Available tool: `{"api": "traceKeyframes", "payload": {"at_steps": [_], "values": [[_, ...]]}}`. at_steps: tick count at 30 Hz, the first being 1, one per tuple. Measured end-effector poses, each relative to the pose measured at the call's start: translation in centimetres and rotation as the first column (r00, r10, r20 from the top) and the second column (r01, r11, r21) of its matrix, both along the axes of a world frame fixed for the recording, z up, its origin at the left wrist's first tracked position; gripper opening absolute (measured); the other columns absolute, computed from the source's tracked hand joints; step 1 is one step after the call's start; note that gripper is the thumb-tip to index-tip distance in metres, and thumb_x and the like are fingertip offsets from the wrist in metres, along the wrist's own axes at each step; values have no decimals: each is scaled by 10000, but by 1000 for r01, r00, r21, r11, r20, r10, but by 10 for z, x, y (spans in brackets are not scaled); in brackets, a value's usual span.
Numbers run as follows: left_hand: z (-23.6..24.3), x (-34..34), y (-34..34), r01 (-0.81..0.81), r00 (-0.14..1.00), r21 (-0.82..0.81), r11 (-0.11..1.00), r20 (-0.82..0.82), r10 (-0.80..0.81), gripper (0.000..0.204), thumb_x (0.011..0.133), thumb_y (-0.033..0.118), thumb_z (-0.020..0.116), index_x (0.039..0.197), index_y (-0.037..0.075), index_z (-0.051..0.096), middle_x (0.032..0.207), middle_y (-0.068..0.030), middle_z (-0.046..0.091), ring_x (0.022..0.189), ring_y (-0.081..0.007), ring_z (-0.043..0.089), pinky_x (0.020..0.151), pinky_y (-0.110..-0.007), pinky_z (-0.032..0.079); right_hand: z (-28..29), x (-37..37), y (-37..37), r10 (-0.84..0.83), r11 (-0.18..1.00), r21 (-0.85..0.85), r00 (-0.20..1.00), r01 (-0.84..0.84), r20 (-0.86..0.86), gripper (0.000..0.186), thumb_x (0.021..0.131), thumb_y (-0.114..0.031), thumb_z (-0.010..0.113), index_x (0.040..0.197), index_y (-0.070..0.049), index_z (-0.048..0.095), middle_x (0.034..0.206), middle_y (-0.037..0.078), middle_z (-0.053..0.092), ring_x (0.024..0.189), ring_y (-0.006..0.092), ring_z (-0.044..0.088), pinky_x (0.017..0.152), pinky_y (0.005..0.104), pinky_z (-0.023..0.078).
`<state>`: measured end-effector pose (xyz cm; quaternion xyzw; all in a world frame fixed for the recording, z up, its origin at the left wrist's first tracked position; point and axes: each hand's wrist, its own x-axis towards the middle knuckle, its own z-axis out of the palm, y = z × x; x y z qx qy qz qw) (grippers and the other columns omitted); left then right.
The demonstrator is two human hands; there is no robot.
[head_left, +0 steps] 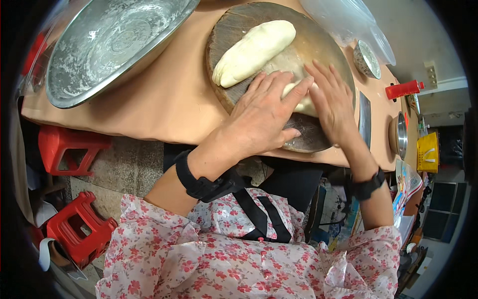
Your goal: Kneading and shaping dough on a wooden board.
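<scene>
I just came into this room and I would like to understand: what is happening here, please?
A person in a floral top is working dough on a round board. The left grip and right grip both rest on a partly covered piece of dough, fingers extended. A thick dough roll lies untouched on the board, beyond the left one. A metal bowl with whitish smears stands at left on the table.
</scene>
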<state>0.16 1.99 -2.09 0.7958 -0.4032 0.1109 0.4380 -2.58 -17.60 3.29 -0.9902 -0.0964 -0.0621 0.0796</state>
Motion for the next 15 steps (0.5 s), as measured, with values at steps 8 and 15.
{"api": "traceKeyframes", "payload": {"at_steps": [8,15], "values": [[0,-2,-9,-104,990,5,995,97,103,1001,714,249,831,1520,88,259,1443,-248,364,1387,-454,299,1115,-488,356,-11,52,-14,-106,994,-27,994,107,33,548,1006,-522,353,1379,-174,553,1485,144,444,1412,391,326,1103,568,264],[-1,0,-1,-14,999,-32,999,40,15,1057,636,309,859,1518,150,299,1434,-210,416,1336,-421,392,1112,-510,344,-9,-75,16,96,995,-30,982,-92,165,647,945,-450,534,1478,-113,391,1523,152,359,1381,414,321,1105,559,230]]}}
